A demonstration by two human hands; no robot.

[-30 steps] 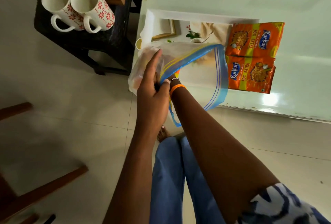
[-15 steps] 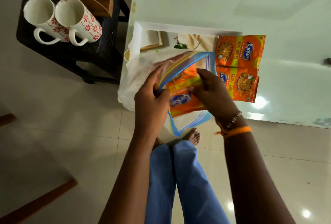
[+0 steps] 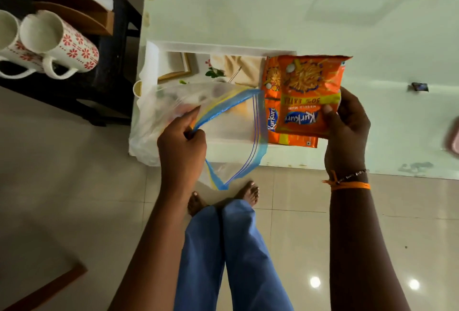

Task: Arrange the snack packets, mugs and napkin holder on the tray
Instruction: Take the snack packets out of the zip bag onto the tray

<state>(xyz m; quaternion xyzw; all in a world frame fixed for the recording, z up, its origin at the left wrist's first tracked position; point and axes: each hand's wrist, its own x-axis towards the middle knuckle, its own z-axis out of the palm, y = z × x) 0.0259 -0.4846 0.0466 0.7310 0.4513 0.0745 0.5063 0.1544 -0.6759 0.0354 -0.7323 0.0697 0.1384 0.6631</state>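
My right hand (image 3: pixel 346 127) holds an orange snack packet (image 3: pixel 308 92) over the right end of the white tray (image 3: pixel 223 47), above two more orange packets (image 3: pixel 272 102) lying there. My left hand (image 3: pixel 181 141) pinches the blue-edged mouth of a clear zip bag (image 3: pixel 231 127) over the tray's front left part; something orange shows inside it. Two white mugs with red flowers (image 3: pixel 54 45) lie on their sides on the black stool at the left. The wooden napkin holder (image 3: pixel 72 12) with white napkins stands behind them.
The tray sits at the near left corner of a pale green table (image 3: pixel 298 12). A black stool (image 3: pixel 109 67) stands left of the table. A small dark object (image 3: pixel 419 86) lies on the table at the right. My legs and bare feet (image 3: pixel 223 199) are below the table's edge.
My right hand went into the zip bag, pulled out an orange packet and carried it right, over the two packets on the tray. The left hand kept its hold on the bag's mouth.
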